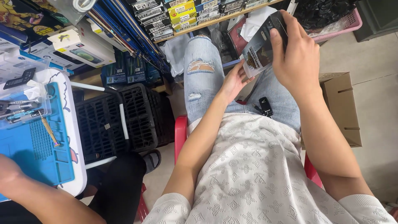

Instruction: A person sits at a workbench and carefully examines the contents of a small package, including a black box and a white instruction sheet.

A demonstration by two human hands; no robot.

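A flat transparent packet with a printed card inside is held above the lap, over the right thigh of a seated person in light ripped jeans. The right hand is closed over the packet's upper far end, thumb laid on its face and fingers wrapped behind; a dark flat object is pinched at the top of the same grip, and whether it is a phone or part of the packet cannot be told. The left hand is placed under the packet's lower near corner, palm up, fingers loosely curled and touching the edge, supporting rather than clamping. The packet is tilted, its face turned toward the camera. A small black key fob lies on the lap, just below the hands and apart from them. A red chair edge is seen at the left hip. A cardboard box stands on the floor to the right. To the left, a black plastic crate sits beside a white table with a blue work mat, tools resting on the mat's far edge. Another person's forearm lies at the near left corner of that table.
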